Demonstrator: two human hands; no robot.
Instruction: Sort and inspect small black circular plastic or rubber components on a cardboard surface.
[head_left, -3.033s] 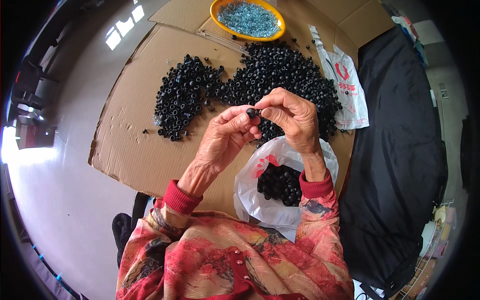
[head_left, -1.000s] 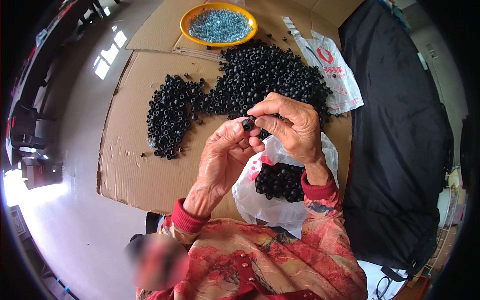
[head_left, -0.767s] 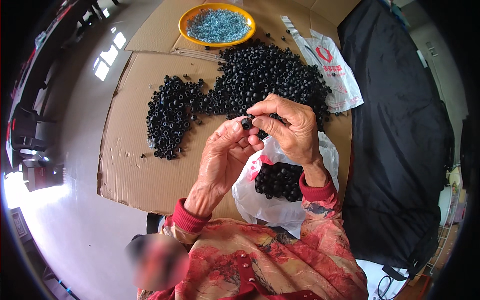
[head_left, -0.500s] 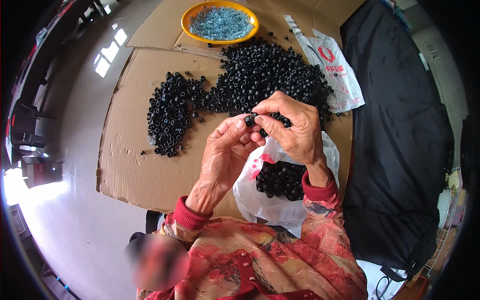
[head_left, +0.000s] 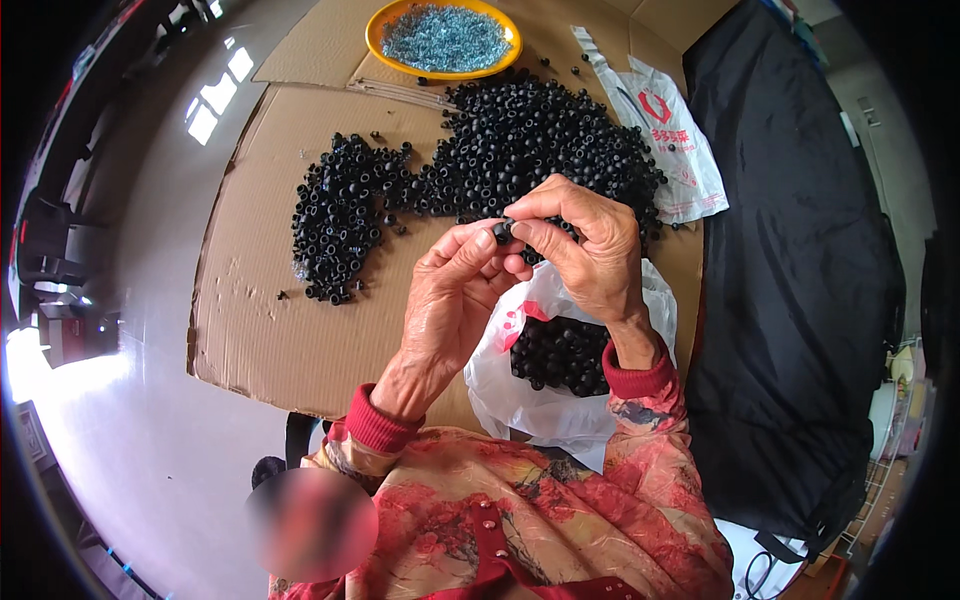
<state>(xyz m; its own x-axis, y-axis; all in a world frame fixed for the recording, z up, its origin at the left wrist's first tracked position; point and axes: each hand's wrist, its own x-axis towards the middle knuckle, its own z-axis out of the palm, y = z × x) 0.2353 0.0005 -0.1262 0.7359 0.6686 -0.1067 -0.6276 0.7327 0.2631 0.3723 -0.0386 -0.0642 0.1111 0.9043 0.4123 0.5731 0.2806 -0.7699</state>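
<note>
Right between the two hands sits a small black piece, held above the cardboard and in front of the big heap of the same black pieces. The left hand pinches it with thumb and forefinger from the left, and the right hand pinches it from the right, fingers curled over; the fingertips of both hands nearly meet. What exactly the piece is made up of is hard to tell, it is so small. Just below the hands lies a white bag, open, with more black pieces inside. A smaller heap lies to the left on the cardboard. Farther off stands a yellow bowl of pale blue bits, and a flat printed bag lies beside a black cloth.
</note>
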